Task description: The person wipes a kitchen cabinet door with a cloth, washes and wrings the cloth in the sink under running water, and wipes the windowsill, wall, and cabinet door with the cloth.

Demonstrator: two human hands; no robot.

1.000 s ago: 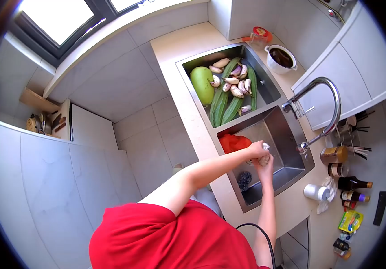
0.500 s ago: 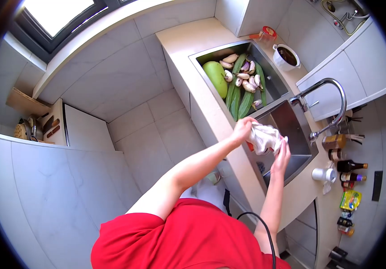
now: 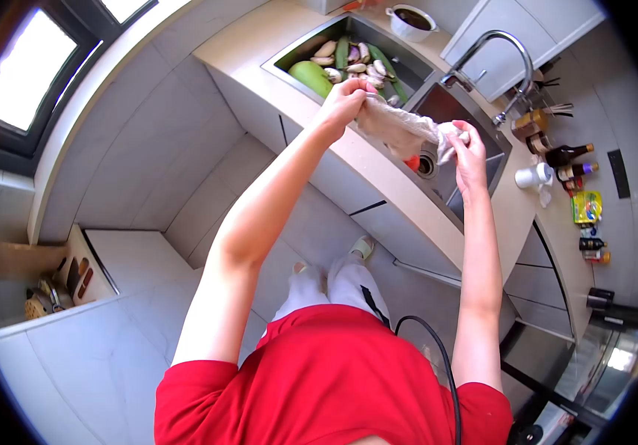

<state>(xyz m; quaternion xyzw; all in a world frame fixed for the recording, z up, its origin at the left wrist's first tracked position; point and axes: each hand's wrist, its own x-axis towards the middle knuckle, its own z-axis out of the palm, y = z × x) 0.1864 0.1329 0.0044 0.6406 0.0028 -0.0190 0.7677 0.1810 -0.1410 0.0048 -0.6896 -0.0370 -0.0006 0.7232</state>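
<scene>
A whitish cloth (image 3: 402,127) hangs stretched between my two hands, above the counter edge and the right sink basin (image 3: 461,111). My left hand (image 3: 346,104) is closed on one end of it, and my right hand (image 3: 468,157) pinches the other end, which is bunched up. Below the cloth, something red-orange (image 3: 412,162) shows by the basin's drain (image 3: 426,165); most of it is hidden. The left basin (image 3: 278,59) holds a large green gourd (image 3: 310,76), long green ridged vegetables (image 3: 393,72) and several garlic-like pale bulbs (image 3: 356,68), partly covered by my left hand.
A curved chrome faucet (image 3: 530,63) rises behind the basins. A white pot (image 3: 411,24) stands at the back. Along the right wall are a white paper roll (image 3: 533,176), dark bottles (image 3: 570,154) and a yellow packet (image 3: 586,207). A knife block (image 3: 81,274) sits at left.
The cloth was bunched between my hands; now it is pulled out lengthwise, with my hands farther apart. My view has shifted, and my feet now show below.
</scene>
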